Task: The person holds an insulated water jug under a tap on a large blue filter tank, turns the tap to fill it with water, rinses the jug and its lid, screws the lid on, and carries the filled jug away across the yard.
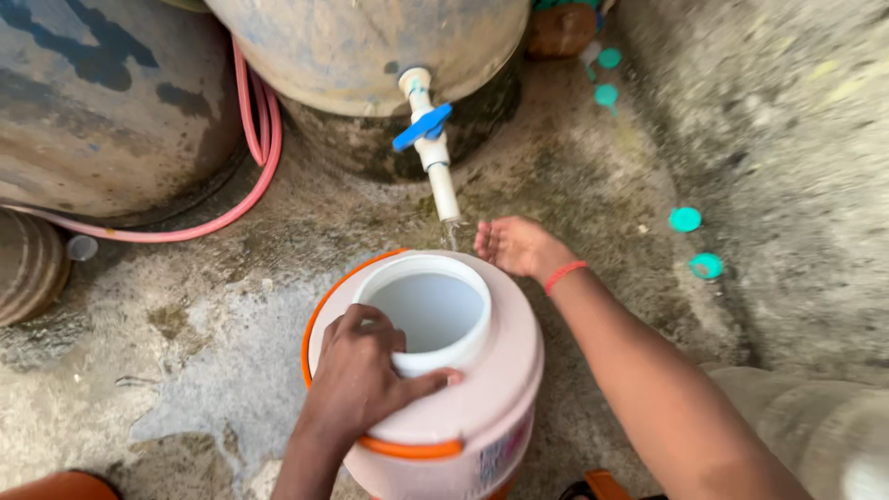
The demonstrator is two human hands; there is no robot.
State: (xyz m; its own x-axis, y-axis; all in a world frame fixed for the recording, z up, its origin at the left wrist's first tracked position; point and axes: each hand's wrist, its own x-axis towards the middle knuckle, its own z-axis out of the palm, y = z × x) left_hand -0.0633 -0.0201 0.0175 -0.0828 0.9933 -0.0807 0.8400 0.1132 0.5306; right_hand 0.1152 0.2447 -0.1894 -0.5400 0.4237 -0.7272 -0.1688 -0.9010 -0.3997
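Pale pink plastic jar point(482, 407) with wide white neck and orange handle band: stands on wet concrete floor point(185, 370), directly below tap, mouth open and uncovered.

Left hand point(361, 380): clamped on the jar's white neck, fingers curled over the rim, thumb stretched along its outside.

Right hand point(514, 245): open, fingers loosely spread, holding nothing, held beside the water stream just behind the jar; red thread band point(565, 275) on wrist.

White plastic tap with blue lever point(428, 139): projects from weathered grey drum point(370, 46); thin stream running.

Pink hose point(250, 167): curves between drums.

Teal round caps point(685, 219): scattered on floor, right.
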